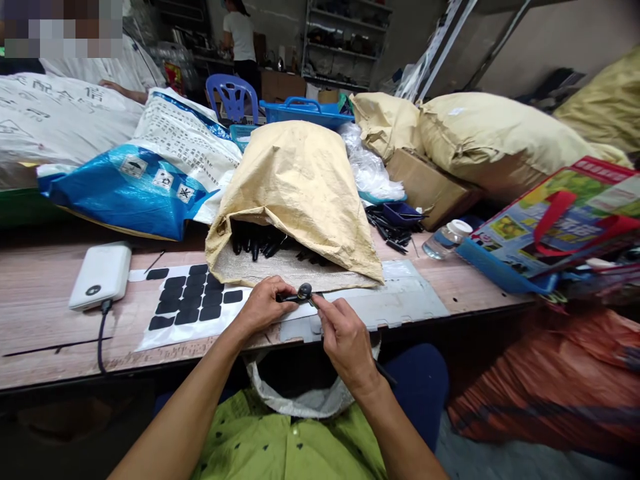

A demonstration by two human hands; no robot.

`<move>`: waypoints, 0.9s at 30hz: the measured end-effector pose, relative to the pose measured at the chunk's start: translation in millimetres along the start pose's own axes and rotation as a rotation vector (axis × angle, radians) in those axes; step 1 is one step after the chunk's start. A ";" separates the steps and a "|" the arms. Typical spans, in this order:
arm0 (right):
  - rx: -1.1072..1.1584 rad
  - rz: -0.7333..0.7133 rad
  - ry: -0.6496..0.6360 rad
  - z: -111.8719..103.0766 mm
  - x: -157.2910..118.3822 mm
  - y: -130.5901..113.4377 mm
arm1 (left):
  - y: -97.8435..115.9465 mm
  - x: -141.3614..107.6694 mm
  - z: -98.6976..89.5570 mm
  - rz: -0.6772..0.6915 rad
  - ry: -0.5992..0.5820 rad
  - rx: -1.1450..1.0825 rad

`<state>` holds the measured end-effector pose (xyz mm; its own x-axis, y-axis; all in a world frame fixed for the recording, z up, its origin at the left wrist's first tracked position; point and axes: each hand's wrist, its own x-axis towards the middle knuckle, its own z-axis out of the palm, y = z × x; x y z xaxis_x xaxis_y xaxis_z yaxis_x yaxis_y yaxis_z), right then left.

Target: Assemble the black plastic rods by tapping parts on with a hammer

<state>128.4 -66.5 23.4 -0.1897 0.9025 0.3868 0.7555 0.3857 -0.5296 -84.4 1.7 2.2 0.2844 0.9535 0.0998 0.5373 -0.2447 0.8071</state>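
Observation:
My left hand [267,301] is closed around a small black plastic part with a round, knob-like end [305,291], held just above the table's front edge. My right hand [346,333] is closed too, its index fingertip touching the part near the round end. A thin dark end juts out behind the right palm; what it belongs to is hidden by the fingers. Right beyond my hands lies a tan woven sack [305,177], its mouth facing me with several black plastic pieces [256,245] inside. A white sheet of black rounded stickers [190,300] lies by my left hand.
A white power bank [101,275] with a cable stands at left. Grey board [407,297] lies under the sack's right side. Farther right are a clear jar [447,240] and a colourful bag [560,220]. An open white bag [300,400] hangs at my lap. People are behind.

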 end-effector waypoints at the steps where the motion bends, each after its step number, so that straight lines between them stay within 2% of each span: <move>1: -0.005 0.007 -0.011 -0.1 -0.2 0.4 | 0.9 -0.2 -0.1 -0.004 0.001 0.003; 8: -0.032 0.071 0.097 -8.8 12.4 14.9 | 5.7 -0.7 -1.0 0.000 0.012 0.046; 16: -0.410 0.145 0.130 -1.0 21.4 59.3 | 3.5 0.4 -0.5 0.002 0.000 0.073; 27: -0.461 0.129 0.187 8.3 14.4 61.6 | 2.1 -3.2 2.2 0.025 0.003 0.136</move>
<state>166.9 -28.1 -9.9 0.0064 0.8712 0.4908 0.9714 0.1111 -0.2098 -82.4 -2.3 2.3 0.2972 0.9472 0.1206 0.6328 -0.2900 0.7180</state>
